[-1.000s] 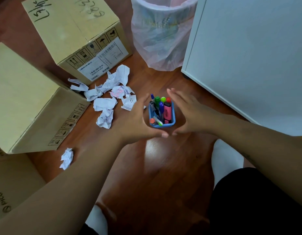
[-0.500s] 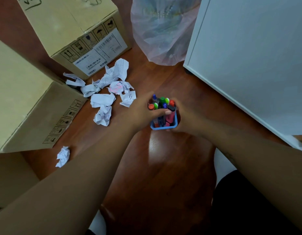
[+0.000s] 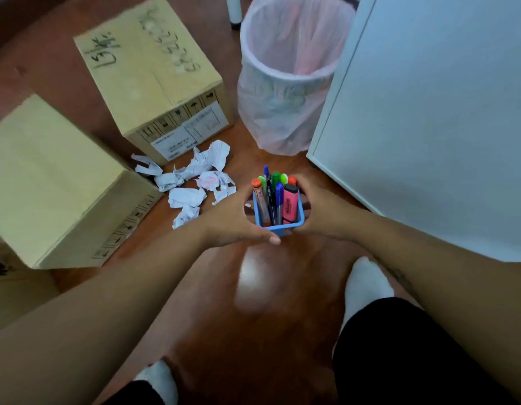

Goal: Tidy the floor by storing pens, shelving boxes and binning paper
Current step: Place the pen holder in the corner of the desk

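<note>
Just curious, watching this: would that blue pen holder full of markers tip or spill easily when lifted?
Probably top-heavy: the markers stand well above the blue pen holder's rim, so tilting could spill them. It looks like light, stiff plastic. The left hand and right hand cup opposite sides, which should steady it.

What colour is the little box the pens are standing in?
The pen holder is light blue, seen in the head view, held between both hands.
</note>
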